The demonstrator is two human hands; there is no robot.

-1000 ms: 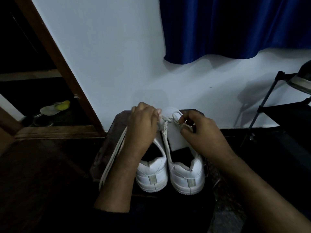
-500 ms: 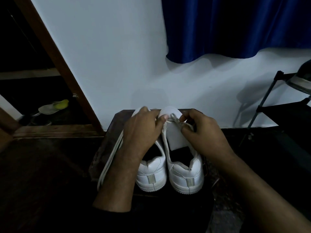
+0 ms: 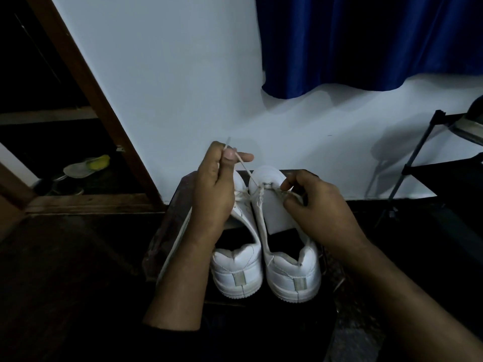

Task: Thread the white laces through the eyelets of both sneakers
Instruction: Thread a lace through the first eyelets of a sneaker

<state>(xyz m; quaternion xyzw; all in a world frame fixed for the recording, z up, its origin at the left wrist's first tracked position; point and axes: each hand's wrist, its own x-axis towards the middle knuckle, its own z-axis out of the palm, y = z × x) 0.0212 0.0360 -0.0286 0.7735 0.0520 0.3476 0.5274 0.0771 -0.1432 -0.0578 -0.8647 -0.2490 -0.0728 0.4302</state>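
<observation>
Two white sneakers stand side by side on a dark low table (image 3: 177, 205), heels toward me: the left sneaker (image 3: 239, 273) and the right sneaker (image 3: 290, 273). My left hand (image 3: 214, 189) is raised above the left shoe's toe and pinches the end of a white lace (image 3: 244, 165), which runs taut down to the lowest eyelets of the right sneaker. My right hand (image 3: 318, 212) pinches the lace's other part at the right side of that shoe's eyelets. A second lace strand (image 3: 175, 244) hangs off the table's left side, partly behind my left forearm.
A white wall rises right behind the table, with a blue curtain (image 3: 366, 40) above. A black metal stand (image 3: 418, 158) is at the right. A brown door frame (image 3: 99, 113) slants at the left, with a shoe (image 3: 86, 167) on the dark floor beyond.
My left hand has risen up and back from the shoe's toe, drawing the lace end out taut through the eyelet. My right hand stays at the eyelets.
</observation>
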